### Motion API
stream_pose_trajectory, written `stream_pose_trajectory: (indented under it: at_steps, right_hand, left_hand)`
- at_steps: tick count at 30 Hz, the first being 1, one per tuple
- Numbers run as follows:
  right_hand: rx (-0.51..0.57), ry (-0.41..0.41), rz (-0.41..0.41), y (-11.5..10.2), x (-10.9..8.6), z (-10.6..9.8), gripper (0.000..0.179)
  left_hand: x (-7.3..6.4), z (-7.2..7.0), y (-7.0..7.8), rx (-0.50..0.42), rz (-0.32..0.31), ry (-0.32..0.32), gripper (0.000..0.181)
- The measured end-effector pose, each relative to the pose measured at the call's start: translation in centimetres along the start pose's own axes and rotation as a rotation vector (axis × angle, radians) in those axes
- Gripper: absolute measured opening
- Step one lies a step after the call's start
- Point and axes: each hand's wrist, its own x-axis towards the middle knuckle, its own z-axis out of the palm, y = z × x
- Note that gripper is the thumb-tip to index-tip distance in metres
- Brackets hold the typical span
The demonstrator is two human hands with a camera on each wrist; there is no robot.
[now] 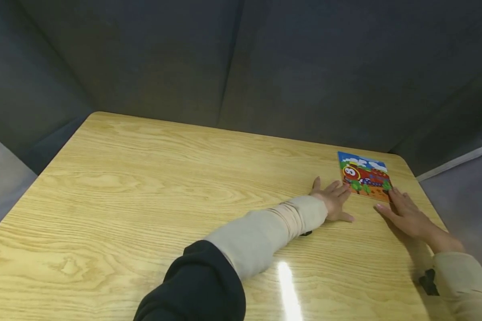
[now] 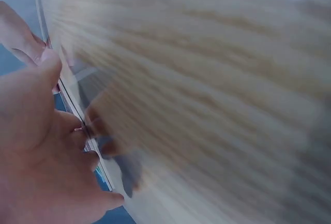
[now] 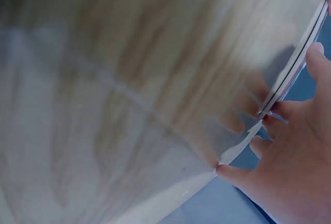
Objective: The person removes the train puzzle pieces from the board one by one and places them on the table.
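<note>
A flat picture puzzle or board point(image 1: 365, 176) with a red cartoon train, green trees and blue sky lies near the table's far right corner. Spread fingers of my left hand point(image 1: 332, 199) reach its near left edge, fingertips right at the border. My right hand point(image 1: 409, 218) is at its near right corner, fingers extended against that side. From the left wrist, the left hand point(image 2: 51, 146) shows low against the tabletop, with the thin board edge beyond the fingers. In the right wrist view the right hand point(image 3: 292, 146) has fingertips on the table beside the board's edge point(image 3: 289, 79).
The wood-grain table point(image 1: 144, 191) fills most of the head view. Dark fabric panels point(image 1: 184, 58) stand behind its far edge and along the sides. A bright light reflection point(image 1: 289, 290) shows on the near surface.
</note>
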Motion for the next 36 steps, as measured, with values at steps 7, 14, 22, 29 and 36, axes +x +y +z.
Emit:
stream_pose_trajectory:
  at_steps: [7,14,22,29,36]
  right_hand:
    - [-0.017,-0.019,0.018,-1.3,-0.3,0.2,0.087]
    - [-0.045,-0.031,0.012,-3.3,-0.1,1.0,0.088]
    - [-0.051,-0.023,-0.048,-5.8,-0.2,2.1,0.087]
    - [-0.023,-0.012,-0.126,-8.3,-0.5,3.1,0.085]
    - [-0.030,-0.028,-0.199,-11.6,-0.9,3.9,0.084]
  left_hand:
    - [-4.9,-1.3,-1.4,-0.053,0.040,0.032,0.075]
    - [-5.5,-0.5,-3.6,-0.059,0.063,0.010,0.077]
    - [-9.0,0.2,-5.9,-0.033,0.109,0.060,0.079]
    - [-11.8,1.4,-7.8,-0.073,0.117,0.055,0.081]
    - [-15.0,2.7,-10.1,-0.078,0.106,0.052,0.082]
